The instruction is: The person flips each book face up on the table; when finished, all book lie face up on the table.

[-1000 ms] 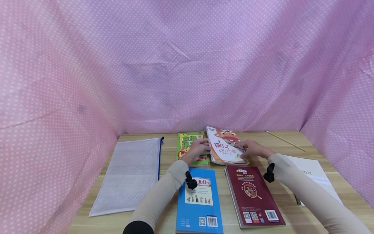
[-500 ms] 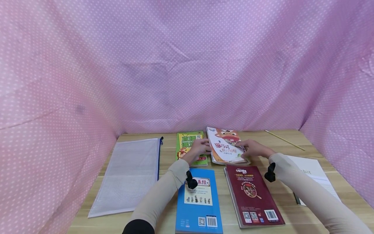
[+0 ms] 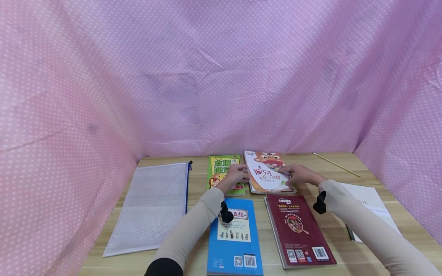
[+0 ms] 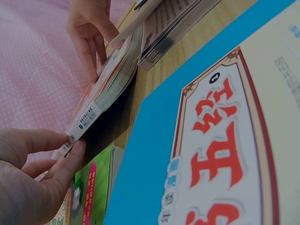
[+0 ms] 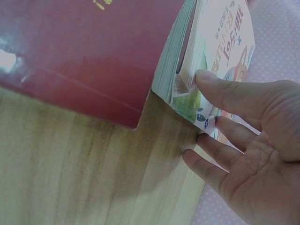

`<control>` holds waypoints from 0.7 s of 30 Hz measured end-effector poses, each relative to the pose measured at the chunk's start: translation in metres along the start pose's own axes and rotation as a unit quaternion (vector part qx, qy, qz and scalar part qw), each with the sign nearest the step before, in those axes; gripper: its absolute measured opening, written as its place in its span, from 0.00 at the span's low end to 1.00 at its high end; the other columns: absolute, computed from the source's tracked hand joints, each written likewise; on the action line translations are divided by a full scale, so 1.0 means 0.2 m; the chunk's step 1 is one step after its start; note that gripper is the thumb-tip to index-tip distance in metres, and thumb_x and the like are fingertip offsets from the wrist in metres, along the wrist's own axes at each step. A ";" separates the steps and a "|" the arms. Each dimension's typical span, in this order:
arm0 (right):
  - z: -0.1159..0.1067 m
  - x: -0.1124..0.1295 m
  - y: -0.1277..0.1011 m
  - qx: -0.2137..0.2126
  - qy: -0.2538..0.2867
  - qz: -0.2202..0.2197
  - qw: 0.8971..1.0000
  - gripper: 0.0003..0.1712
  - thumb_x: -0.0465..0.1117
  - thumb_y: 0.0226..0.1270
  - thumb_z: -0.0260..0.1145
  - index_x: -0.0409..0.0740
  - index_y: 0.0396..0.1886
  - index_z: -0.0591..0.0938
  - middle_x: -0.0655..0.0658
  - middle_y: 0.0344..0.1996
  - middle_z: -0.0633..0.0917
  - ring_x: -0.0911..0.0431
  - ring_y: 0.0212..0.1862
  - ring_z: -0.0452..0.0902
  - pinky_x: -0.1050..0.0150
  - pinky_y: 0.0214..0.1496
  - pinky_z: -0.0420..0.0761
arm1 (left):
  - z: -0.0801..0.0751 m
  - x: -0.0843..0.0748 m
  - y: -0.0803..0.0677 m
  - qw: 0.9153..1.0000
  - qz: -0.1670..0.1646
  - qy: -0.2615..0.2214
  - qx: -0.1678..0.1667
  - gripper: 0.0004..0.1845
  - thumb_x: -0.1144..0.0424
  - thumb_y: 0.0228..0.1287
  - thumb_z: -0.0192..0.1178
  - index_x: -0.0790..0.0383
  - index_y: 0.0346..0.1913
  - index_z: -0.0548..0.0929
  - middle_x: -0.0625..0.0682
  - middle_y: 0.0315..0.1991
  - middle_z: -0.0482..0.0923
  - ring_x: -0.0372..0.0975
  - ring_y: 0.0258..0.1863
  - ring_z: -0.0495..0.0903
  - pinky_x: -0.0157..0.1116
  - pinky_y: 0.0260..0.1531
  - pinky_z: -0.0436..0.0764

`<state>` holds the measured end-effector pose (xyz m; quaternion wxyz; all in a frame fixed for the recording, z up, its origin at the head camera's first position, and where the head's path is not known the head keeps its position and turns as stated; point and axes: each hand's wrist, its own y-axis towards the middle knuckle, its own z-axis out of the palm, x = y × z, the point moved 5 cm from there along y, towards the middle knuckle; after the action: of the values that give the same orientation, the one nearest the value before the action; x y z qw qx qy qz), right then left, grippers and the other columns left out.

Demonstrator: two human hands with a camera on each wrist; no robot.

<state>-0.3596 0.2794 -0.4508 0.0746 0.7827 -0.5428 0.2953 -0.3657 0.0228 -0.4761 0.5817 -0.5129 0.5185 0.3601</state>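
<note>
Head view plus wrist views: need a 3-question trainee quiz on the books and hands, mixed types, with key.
1. True or false: both hands touch the white-and-orange book.
2. Which book lies directly nearer the person than the green book? A) the dark red book B) the blue book C) the mesh zip pouch
3. Fill in: in the right wrist view, the right hand's thumb presses on the book's lifted front ____.

Key
1. True: the left hand is at its spine edge, the right hand at its opposite, open edge.
2. B, the blue book; the dark red book lies to its right, the mesh zip pouch far left.
3. cover.
</note>
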 end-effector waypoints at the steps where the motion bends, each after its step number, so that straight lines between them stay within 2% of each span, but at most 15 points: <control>1: 0.00 0.00 0.00 0.001 0.001 0.001 1.000 0.33 0.36 0.64 0.74 0.39 0.69 0.77 0.26 0.70 0.71 0.31 0.69 0.68 0.34 0.68 0.73 | 0.00 0.00 0.00 1.000 0.001 0.002 0.000 0.29 0.79 0.63 0.64 0.67 0.68 0.76 0.62 0.53 0.81 0.53 0.49 0.87 0.42 0.48 0.90; 11: -0.01 0.00 0.00 0.002 -0.001 0.002 1.000 0.33 0.36 0.63 0.74 0.38 0.69 0.77 0.25 0.71 0.70 0.27 0.71 0.64 0.32 0.69 0.72 | 0.00 0.02 0.00 1.000 0.000 0.010 0.001 0.29 0.79 0.64 0.63 0.69 0.69 0.75 0.60 0.49 0.80 0.52 0.49 0.86 0.41 0.48 0.90; 21: -0.01 0.01 0.00 0.001 0.001 0.001 1.000 0.34 0.35 0.62 0.74 0.37 0.68 0.77 0.25 0.70 0.70 0.26 0.70 0.64 0.32 0.68 0.73 | 0.02 0.02 0.00 0.999 0.003 0.034 -0.006 0.30 0.79 0.64 0.63 0.68 0.70 0.74 0.63 0.54 0.79 0.53 0.49 0.87 0.41 0.47 0.90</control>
<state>-0.3599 0.2786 -0.4485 0.0737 0.7817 -0.5435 0.2969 -0.3642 0.0256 -0.4798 0.5593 -0.5268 0.5373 0.3477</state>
